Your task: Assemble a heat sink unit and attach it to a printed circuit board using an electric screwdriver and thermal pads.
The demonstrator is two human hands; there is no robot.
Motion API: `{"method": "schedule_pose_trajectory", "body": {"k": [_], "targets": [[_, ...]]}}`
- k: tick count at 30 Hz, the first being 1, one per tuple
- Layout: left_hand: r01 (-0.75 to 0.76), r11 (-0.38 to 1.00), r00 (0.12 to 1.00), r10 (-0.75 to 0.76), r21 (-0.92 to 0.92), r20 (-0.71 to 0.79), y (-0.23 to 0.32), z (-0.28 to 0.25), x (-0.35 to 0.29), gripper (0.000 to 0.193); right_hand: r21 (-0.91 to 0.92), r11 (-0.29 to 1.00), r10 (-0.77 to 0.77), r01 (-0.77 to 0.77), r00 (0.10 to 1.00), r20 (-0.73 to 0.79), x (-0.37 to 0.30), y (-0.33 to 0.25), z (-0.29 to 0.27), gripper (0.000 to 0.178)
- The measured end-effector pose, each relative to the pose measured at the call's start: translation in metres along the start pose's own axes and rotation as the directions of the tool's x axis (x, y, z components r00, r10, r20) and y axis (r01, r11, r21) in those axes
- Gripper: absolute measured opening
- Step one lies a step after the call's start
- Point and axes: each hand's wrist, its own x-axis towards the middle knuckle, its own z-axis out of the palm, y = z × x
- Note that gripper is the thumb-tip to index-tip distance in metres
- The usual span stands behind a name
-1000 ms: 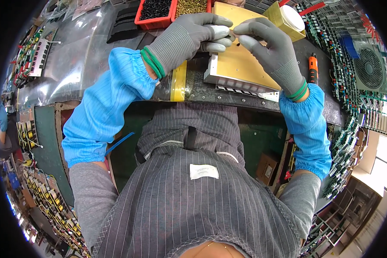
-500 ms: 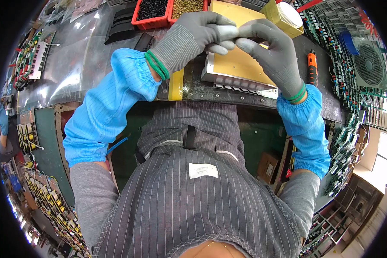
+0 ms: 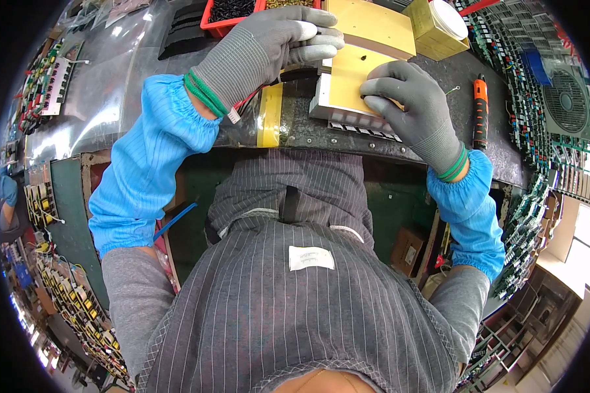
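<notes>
My left hand (image 3: 275, 46), in a grey glove, hovers over the left end of the yellow-topped metal unit (image 3: 344, 85). Its fingers are bent together, and whatever they hold is hidden. My right hand (image 3: 410, 98), gloved alike, pinches at the unit's near right part; a dark bit at the fingertips looks like a small black screw. Another small black screw (image 3: 364, 57) stands on the yellow face, between my hands. Beneath my left wrist a cable ends in a white connector (image 3: 234, 116).
Red bins hold black screws (image 3: 232, 9) and brass-coloured parts. A second yellow panel (image 3: 370, 26) lies behind the unit. At the right lies an orange-and-black electric screwdriver (image 3: 480, 111); a yellow box with a white roll (image 3: 439, 29) stands farther back. Yellow tape (image 3: 269, 114) marks the bench edge.
My hands were together above the unit and have parted. The left moved left; the right came down onto the yellow face. The standing screw and the connector now show.
</notes>
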Motion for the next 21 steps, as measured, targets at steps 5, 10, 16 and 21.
{"method": "schedule_pose_trajectory", "body": {"k": [5,10,16,21], "targets": [[0.037,0.999,0.999,-0.036,-0.037,0.011,-0.006,-0.001,0.003,0.039,-0.021,1.000,-0.003,0.003,1.000,0.001,0.000,0.000,0.001,0.010],[0.056,0.998,0.998,-0.054,-0.036,0.041,-0.006,-0.001,0.006,0.039,-0.114,0.992,-0.058,0.059,0.998,0.008,0.001,-0.005,-0.001,0.010],[0.048,0.996,0.998,-0.051,0.079,0.032,-0.001,0.011,0.005,0.041,-0.242,0.965,-0.090,0.104,0.994,0.068,0.000,-0.008,-0.001,0.017],[0.084,0.989,0.996,-0.085,0.120,0.005,0.004,0.024,0.003,0.040,-0.218,0.974,-0.062,0.065,0.998,0.020,0.006,-0.015,-0.010,0.021]]}}
